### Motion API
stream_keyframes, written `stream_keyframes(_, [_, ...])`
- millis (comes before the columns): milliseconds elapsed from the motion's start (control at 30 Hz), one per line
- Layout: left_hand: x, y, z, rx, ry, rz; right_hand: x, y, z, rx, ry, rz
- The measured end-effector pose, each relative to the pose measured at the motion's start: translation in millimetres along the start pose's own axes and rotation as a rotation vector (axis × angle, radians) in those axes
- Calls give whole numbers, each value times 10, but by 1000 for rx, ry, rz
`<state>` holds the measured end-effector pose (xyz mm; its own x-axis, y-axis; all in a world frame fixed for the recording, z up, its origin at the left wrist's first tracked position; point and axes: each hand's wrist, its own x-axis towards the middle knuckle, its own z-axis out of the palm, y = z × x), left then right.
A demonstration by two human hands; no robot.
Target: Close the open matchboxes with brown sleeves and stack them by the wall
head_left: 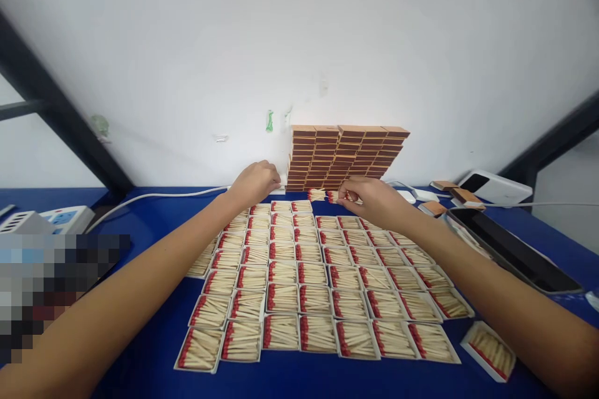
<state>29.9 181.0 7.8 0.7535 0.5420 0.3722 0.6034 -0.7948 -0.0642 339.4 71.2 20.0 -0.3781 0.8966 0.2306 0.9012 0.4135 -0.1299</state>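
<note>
My left hand [256, 182] is at the back of the blue table, beside the left foot of the matchbox stack, its fingers closed on or against small white trays [279, 189]; what exactly it grips is hard to make out. My right hand [367, 198] pinches red-tipped matches near a small loose pile of matches [317, 194] in front of the stack. Rows of open white trays full of matches [282, 272] spread across the table below both hands. One more filled tray [489, 350] lies tilted at the front right.
A stack of brown matchboxes [346, 153] stands against the wall. On the right are a dark phone-like device [515, 249], a white device [498, 188] and loose matchboxes [467, 198]. A white power strip [69, 218] and cable lie on the left.
</note>
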Motion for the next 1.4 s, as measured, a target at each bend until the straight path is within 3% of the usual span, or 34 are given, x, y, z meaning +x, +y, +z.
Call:
stream_keyframes(133, [-7, 28, -31, 11, 2, -18, 37, -70, -13, 16, -13, 14])
stream_keyframes(233, [-130, 63, -129, 15, 89, -19, 65, -136, 3, 36, -35, -43])
stream_keyframes(367, [-479, 201, -323, 4, 198, -14, 154, -239, 107, 69, -40, -162])
stream_keyframes(533, [-971, 449, -508, -7, 209, -15, 308, -373, 248, 91, -105, -229])
stream_keyframes(633, [-1140, 517, -543, -14, 248, -11, 375, -405, 280, 69, -146, -223])
stream_keyframes(833, [-1184, 521, -524, 16, 208, 15, 507, -414, 310, -18, -167, -178])
stream_keyframes(1100, [-1216, 522, -510, 70, 204, 31, 595, -544, 288, -222, -28, -53])
stream_keyframes(1400, [-1206, 561, -513, 93, 188, 41, 585, -615, 281, -373, -55, -156])
